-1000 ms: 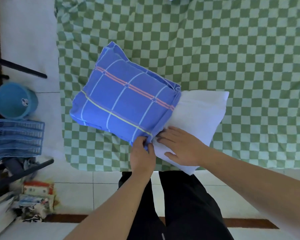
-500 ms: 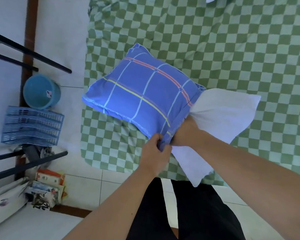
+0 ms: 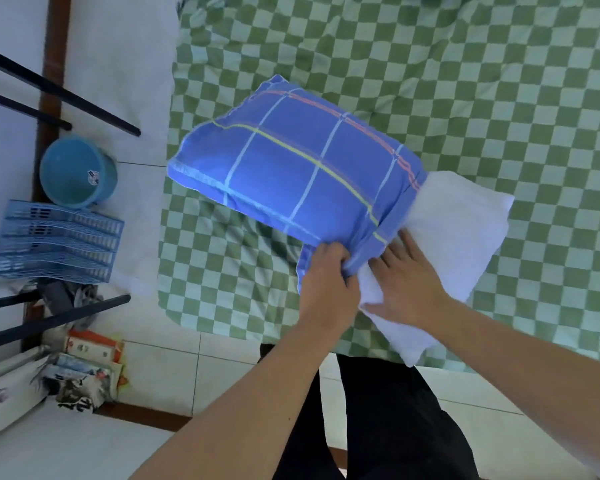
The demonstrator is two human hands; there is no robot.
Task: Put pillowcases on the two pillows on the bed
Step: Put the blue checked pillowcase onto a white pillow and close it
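From the head camera, looking straight down: a white pillow (image 3: 461, 237) lies over the near edge of the bed (image 3: 499, 98), and a blue pillowcase (image 3: 291, 174) with pale, yellow and red stripes covers its far-left portion. The bare white end sticks out to the right and toward the person, its lowest corner hanging past the edge of the checked green sheet.

The left hand (image 3: 326, 289) is clenched around the open hem of the pillowcase at the near side, fingers curled into a bunch of blue cloth. A flap of the hem hangs down just left of that fist. The right hand (image 3: 407, 285) lies flat on the uncovered white part, fingers straight and spread, fingertips reaching the hem (whether they slip under the cloth cannot be told). The two hands sit side by side, nearly touching, right at the mouth of the case.

Below them are the person's dark trousers (image 3: 378, 427) and a pale tiled floor (image 3: 174, 368). Off to the left, on the floor beside the bed, stands a teal bucket (image 3: 75, 171), with a blue plastic tray rack (image 3: 58, 242) just below it in the picture, and a pile of printed papers (image 3: 84, 372) nearer still. Dark bars (image 3: 59, 91) cross the left side.
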